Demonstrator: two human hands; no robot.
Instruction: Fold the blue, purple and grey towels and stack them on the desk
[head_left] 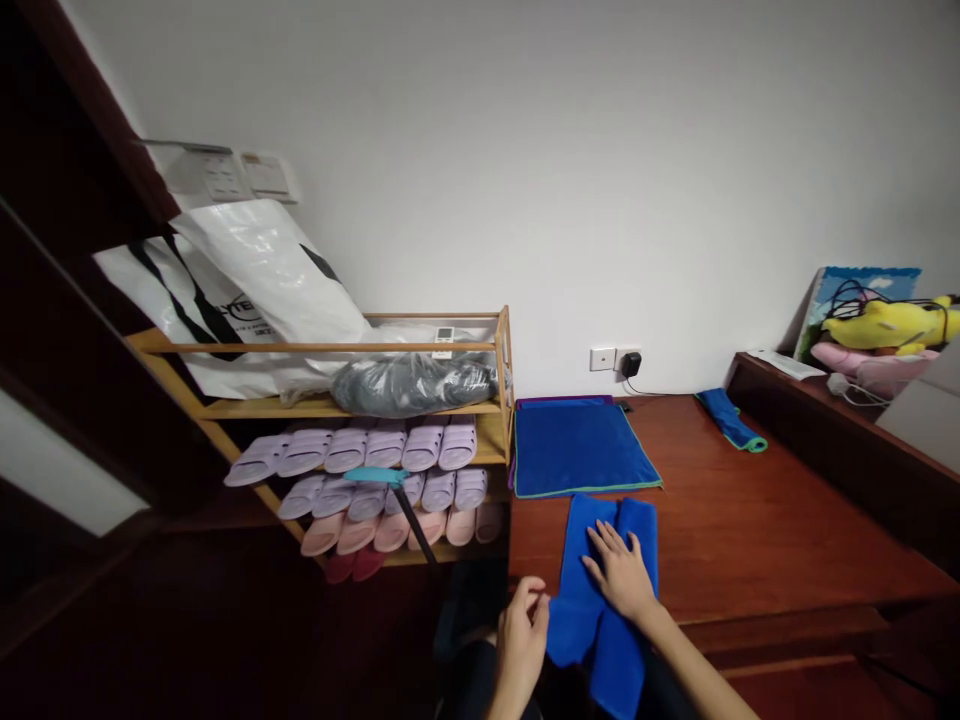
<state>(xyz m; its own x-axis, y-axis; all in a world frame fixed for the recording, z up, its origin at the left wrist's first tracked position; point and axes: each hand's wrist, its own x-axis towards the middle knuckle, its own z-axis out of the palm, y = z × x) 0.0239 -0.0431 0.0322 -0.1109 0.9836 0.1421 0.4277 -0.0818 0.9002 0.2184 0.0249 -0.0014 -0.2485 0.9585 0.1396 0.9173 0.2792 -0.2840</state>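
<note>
R hand (619, 575): open, palm down, fingers spread flat on blue microfibre cloth (577, 560). L hand (523, 635): half-curled just beside cloth's L edge; can't tell if fingertips pinch it. Cloth itself = at near edge of wooden table (765, 530), part lying on top, lower part hanging over the front toward the person; R side looks turned in as a long flap.

Step in hand, my read: pressing/smoothing cloth mid-fold. Next move prob. calls for R hand keeping it pinned while L takes the loose lower end up, edges lined up.

Just behind: flat cloth stack (581, 450), blue w/ green trim on top, purple edge showing under, so min. 2; exact no. hidden. Far R, 1 narrow folded blue cloth (727, 418), green trim. Wall behind: 2 wall plates (602, 359), 1 black plug (632, 366).

Farther R, on raised ledge: 1 yellow plush toy (885, 325).

L of table: 1 wooden shoe rack (397, 347). Approx. 12 lavender slippers (349, 450) in 2 rows of 6 (lower row part-hidden), 6 pink slippers (392, 533), 2 red slippers (367, 563). Up top: 1 remote (444, 343), 1 plastic-wrapped grey bundle (420, 385), white bag(s) (262, 260), 1 or 2, unclear.
</note>
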